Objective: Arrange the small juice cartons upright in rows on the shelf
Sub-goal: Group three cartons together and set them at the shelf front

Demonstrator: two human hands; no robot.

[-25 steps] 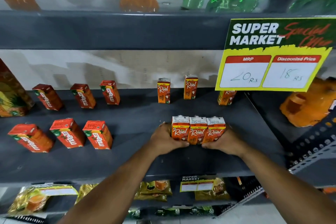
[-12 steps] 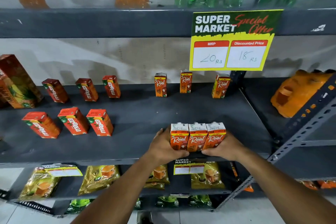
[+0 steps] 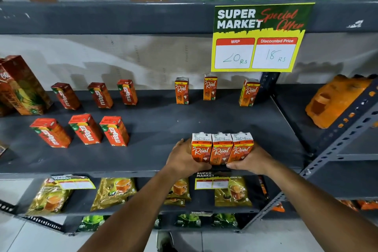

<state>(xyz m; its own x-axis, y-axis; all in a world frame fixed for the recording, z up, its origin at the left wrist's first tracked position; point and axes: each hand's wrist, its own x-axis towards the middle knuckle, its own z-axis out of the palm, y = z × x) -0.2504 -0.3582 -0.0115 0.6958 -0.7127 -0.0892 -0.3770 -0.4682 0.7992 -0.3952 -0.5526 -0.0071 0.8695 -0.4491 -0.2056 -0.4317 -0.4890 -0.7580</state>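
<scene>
Three orange Real juice cartons [image 3: 222, 149] stand upright, pressed side by side, near the front edge of the grey shelf [image 3: 159, 125]. My left hand [image 3: 183, 156] grips the left end of this trio and my right hand [image 3: 250, 158] grips the right end. Three more Real cartons stand apart at the back of the shelf: one [image 3: 182, 90], another [image 3: 210, 87] and a third [image 3: 249, 92]. On the left, two rows of red Maaza cartons stand upright, a back row [image 3: 100, 95] and a front row [image 3: 87, 130].
A yellow price sign [image 3: 257, 39] hangs from the upper shelf, where orange and green bottles stand. A tall pineapple carton [image 3: 24, 86] is at far left. An orange packet [image 3: 335, 100] lies on the right shelf beyond a perforated post [image 3: 345, 129]. Tea packets fill the lower shelf.
The view has pulled back and shifted right. The three held cartons now sit nearer the shelf's front edge, with both hands still clamped on their ends.
</scene>
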